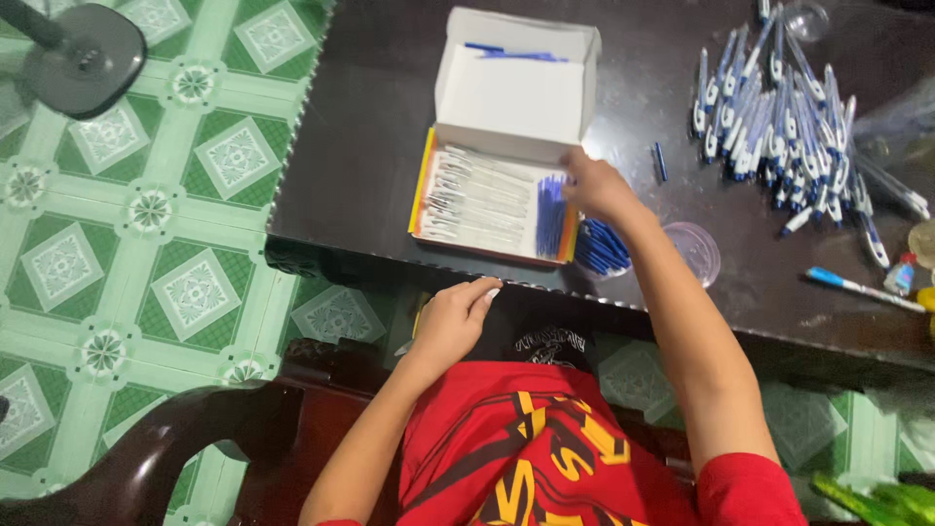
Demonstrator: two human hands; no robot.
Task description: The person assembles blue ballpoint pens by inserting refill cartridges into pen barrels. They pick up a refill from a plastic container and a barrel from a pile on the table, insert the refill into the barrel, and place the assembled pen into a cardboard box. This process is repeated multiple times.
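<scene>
open box: shallow white carton with a yellow edge, lying on the dark desk near its front edge, lid standing up behind it. inside, a row of clear pen barrels lying side by side, with a bunch of blue refills at the right end of the box.

right hand: reaching forward over the right end of the box, fingers at the blue refills; whether they pinch a refill or only touch cannot be told, as the hand is blurred.

left hand: below the front edge of the desk, over the lap, fingers loosely curled with nothing seen in them; well apart from the right hand.

clear cup: just right of the box, under the right forearm, holding more blue pieces.

clear lid: round, beside the cup.

pen pile: many white and blue pens heaped on the right part of the desk, well apart from the box.

single pen: lying alone near the right front of the desk.

floor: green patterned tiles, left of the desk.

chair arm: dark wood, lower left.
</scene>
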